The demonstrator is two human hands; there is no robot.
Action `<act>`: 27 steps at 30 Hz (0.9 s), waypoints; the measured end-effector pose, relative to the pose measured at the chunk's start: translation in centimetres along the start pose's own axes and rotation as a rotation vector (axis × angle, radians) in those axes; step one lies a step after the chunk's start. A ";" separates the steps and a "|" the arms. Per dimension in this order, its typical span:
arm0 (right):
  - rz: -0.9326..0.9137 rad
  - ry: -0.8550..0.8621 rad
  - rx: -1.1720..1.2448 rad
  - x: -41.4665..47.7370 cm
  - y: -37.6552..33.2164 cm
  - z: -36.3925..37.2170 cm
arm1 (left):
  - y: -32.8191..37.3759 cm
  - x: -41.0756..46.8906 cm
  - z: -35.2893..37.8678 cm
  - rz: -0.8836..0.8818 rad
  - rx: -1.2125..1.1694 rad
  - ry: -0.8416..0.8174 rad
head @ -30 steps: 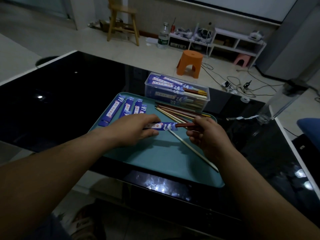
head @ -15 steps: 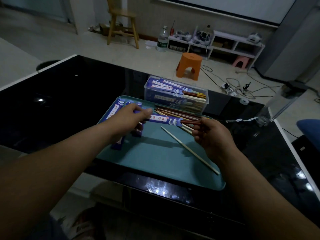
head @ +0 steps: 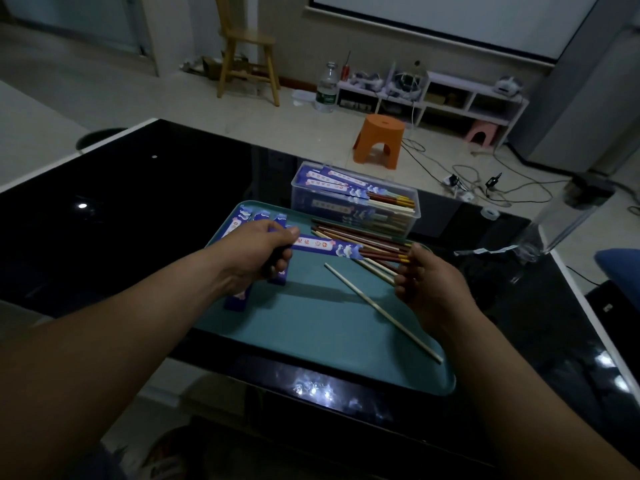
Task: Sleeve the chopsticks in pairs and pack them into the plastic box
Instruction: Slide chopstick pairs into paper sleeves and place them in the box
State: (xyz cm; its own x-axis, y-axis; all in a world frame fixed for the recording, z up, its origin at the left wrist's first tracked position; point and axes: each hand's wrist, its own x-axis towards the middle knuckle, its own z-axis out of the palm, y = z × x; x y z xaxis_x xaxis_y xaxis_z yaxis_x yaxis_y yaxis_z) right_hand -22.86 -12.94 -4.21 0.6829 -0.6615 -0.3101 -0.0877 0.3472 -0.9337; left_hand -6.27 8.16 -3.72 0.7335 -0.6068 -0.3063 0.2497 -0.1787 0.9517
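Above a teal tray (head: 311, 337), both hands hold one sleeved pair. My left hand (head: 258, 251) pinches the closed end of the blue paper sleeve (head: 325, 244). My right hand (head: 424, 282) grips the exposed dark red chopstick ends (head: 384, 255) with yellow tips. Behind it, loose chopsticks (head: 356, 233) lie in a pile on the tray. One pale chopstick (head: 381, 311) lies alone, diagonally. Empty blue sleeves (head: 242, 220) lie at the tray's left, partly hidden by my left hand. The clear plastic box (head: 353, 199) behind the tray holds several sleeved pairs.
The tray sits on a glossy black table (head: 138, 209). A clear container with a dark lid (head: 575, 216) and a crumpled plastic wrapper (head: 491, 251) lie at the right. Beyond the table are an orange stool (head: 379, 140), a wooden chair (head: 247, 50) and floor cables.
Both hands lifted the sleeved pair off the tray and carried it up and back toward the box. The sleeve now covers more of the chopsticks.
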 end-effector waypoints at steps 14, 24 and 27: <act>0.042 0.096 0.224 2.3 -0.1 -1.0 | 0.6 1.7 0.5 0.045 -0.191 0.192; -0.038 0.165 0.275 8.0 -5.5 1.5 | 1.1 1.8 0.5 0.054 -0.200 0.250; -0.047 0.166 0.232 10.2 -7.2 2.8 | 0.9 2.0 0.5 0.051 -0.172 0.249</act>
State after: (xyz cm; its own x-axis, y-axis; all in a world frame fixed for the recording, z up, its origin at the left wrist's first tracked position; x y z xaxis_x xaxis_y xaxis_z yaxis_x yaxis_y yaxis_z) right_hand -13.28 -20.29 -0.19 0.5527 -0.7734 -0.3105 0.1225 0.4439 -0.8877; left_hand -4.94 6.43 -3.49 0.8750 -0.3991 -0.2741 0.2965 -0.0060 0.9550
